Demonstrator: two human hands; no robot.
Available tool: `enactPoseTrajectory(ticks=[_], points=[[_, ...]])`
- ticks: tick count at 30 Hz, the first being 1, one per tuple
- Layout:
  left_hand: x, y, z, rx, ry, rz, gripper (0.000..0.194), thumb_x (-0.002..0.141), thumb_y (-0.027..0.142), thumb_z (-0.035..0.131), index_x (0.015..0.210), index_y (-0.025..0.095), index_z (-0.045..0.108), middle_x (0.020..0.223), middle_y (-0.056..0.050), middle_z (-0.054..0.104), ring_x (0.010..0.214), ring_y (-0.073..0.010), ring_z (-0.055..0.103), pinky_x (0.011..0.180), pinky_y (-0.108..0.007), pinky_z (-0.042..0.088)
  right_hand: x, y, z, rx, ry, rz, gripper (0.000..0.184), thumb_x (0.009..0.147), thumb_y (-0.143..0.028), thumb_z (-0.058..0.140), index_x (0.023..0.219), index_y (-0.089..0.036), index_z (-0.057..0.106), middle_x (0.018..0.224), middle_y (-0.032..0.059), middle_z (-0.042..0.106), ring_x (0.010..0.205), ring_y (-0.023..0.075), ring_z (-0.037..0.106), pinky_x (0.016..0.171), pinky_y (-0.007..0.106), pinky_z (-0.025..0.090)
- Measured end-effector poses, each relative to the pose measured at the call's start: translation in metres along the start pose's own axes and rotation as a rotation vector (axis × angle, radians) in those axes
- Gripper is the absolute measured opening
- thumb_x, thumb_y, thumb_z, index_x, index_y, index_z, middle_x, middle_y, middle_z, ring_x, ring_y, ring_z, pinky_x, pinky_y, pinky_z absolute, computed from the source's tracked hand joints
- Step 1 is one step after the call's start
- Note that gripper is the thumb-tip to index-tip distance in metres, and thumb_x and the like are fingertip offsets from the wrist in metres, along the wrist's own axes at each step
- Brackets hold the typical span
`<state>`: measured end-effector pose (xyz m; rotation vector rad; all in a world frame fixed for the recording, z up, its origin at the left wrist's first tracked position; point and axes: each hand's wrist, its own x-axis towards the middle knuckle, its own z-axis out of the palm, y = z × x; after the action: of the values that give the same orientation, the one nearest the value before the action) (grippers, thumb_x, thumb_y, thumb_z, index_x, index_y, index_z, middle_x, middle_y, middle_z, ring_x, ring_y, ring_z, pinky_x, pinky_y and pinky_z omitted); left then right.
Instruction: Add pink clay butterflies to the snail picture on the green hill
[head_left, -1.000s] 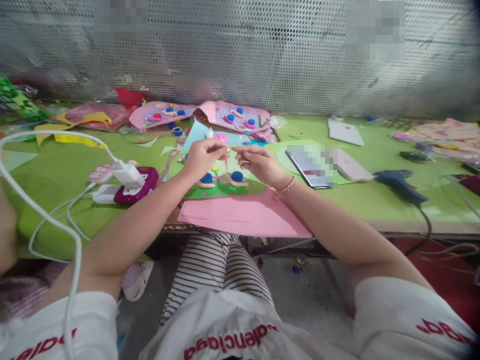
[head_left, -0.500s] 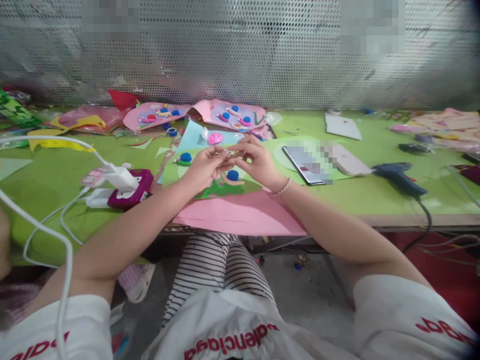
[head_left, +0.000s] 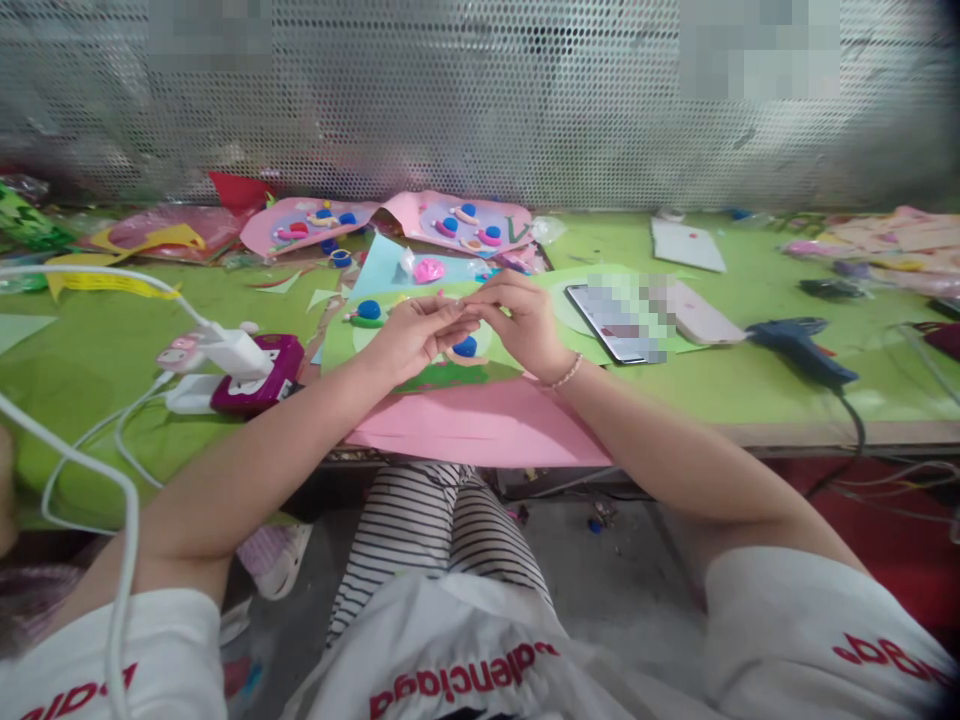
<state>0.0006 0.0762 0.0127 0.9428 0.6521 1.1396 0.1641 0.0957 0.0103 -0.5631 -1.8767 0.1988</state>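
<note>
My left hand (head_left: 416, 338) and my right hand (head_left: 521, 315) meet fingertip to fingertip above a green paper sheet (head_left: 341, 350). Both are closed in a pinch, and whatever lies between the fingers is too small or hidden to name. Below them on the sheet sits a clay snail with a blue shell (head_left: 466, 347) and a pale body, partly covered by my fingers. Another clay snail (head_left: 367, 312), blue on a green body, lies left of my left hand. Pink paper (head_left: 480, 425) sticks out at the table's front edge.
A phone (head_left: 607, 325), a pale pink case-like slab (head_left: 701, 312) and a glue gun (head_left: 802, 350) lie to the right. At left stands a purple power strip (head_left: 259, 375) with white plugs and cables. Behind are pink sheets (head_left: 390, 205) with clay snails and a pink clay lump (head_left: 429, 270).
My right fingers have curled down closer over the left fingertips. The hands stay in about the same place, and the view has shifted slightly.
</note>
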Motion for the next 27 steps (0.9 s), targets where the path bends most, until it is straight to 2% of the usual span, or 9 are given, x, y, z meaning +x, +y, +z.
enactPoseTrajectory(ticks=[4,8,11,14,19,21,25,27], points=[[0.002,-0.001,-0.001,-0.030,0.031,0.004,0.017,0.085,0.012,0.061,0.070,0.013,0.070,0.068,-0.002,0.073,0.064,-0.0074,0.069,0.067,-0.015,0.055,0.003,-0.003,-0.001,0.007,0.062,0.109,0.012,0.083,-0.020,0.062,0.071,-0.020,0.065,0.070,0.0019,0.059,0.069,0.0128,0.055,0.063,0.028,0.048],[0.002,-0.002,0.000,-0.045,0.054,-0.013,0.017,0.086,0.013,0.061,0.072,0.014,0.070,0.071,-0.002,0.073,0.066,-0.0077,0.069,0.068,-0.015,0.055,0.003,-0.005,-0.002,0.067,0.079,0.137,0.010,0.083,-0.024,0.062,0.076,-0.020,0.068,0.073,0.0024,0.062,0.072,0.0122,0.057,0.065,0.027,0.050],[0.000,-0.003,0.002,-0.042,0.062,-0.020,0.016,0.085,0.013,0.062,0.072,0.014,0.071,0.071,-0.002,0.073,0.067,-0.0089,0.070,0.070,-0.018,0.055,0.002,-0.005,-0.001,0.121,0.016,0.130,0.013,0.082,-0.032,0.065,0.078,-0.021,0.071,0.081,0.0044,0.062,0.079,0.0141,0.058,0.072,0.030,0.052],[-0.002,-0.003,0.004,-0.035,0.071,-0.024,0.016,0.084,0.012,0.062,0.071,0.015,0.071,0.070,-0.002,0.073,0.068,-0.0106,0.070,0.072,-0.020,0.056,0.002,-0.005,0.000,0.123,-0.050,0.189,0.019,0.079,-0.041,0.066,0.080,-0.023,0.072,0.086,0.0057,0.062,0.082,0.0159,0.058,0.072,0.031,0.053],[-0.003,0.000,0.005,-0.020,0.073,-0.025,0.015,0.082,0.010,0.062,0.072,0.016,0.071,0.075,-0.002,0.073,0.072,-0.0115,0.070,0.079,-0.024,0.055,0.003,-0.001,-0.002,0.098,-0.107,0.302,0.022,0.079,-0.041,0.066,0.086,-0.020,0.071,0.084,0.0053,0.065,0.076,0.0151,0.061,0.067,0.031,0.054],[-0.003,0.000,0.004,0.001,0.059,-0.031,0.010,0.080,0.013,0.065,0.072,0.015,0.071,0.074,-0.002,0.073,0.070,-0.0117,0.070,0.076,-0.025,0.056,0.002,0.001,-0.004,0.026,-0.128,0.237,0.020,0.080,-0.041,0.064,0.082,-0.022,0.071,0.080,0.0043,0.066,0.073,0.0149,0.061,0.068,0.031,0.054],[-0.001,-0.002,0.000,0.057,0.015,-0.045,0.009,0.073,0.019,0.075,0.067,0.014,0.070,0.067,-0.002,0.071,0.064,-0.0115,0.068,0.070,-0.025,0.055,0.001,0.003,-0.010,-0.091,-0.209,-0.037,0.029,0.086,-0.044,0.056,0.078,-0.021,0.071,0.077,0.0049,0.067,0.075,0.0158,0.063,0.073,0.033,0.054],[0.000,-0.003,-0.003,0.079,-0.010,-0.035,0.011,0.070,0.019,0.078,0.066,0.014,0.070,0.065,-0.001,0.069,0.063,-0.0106,0.067,0.070,-0.024,0.055,0.001,0.004,-0.013,-0.101,-0.228,-0.129,0.031,0.088,-0.044,0.053,0.080,-0.020,0.072,0.077,0.0053,0.067,0.074,0.0153,0.063,0.073,0.032,0.055]])
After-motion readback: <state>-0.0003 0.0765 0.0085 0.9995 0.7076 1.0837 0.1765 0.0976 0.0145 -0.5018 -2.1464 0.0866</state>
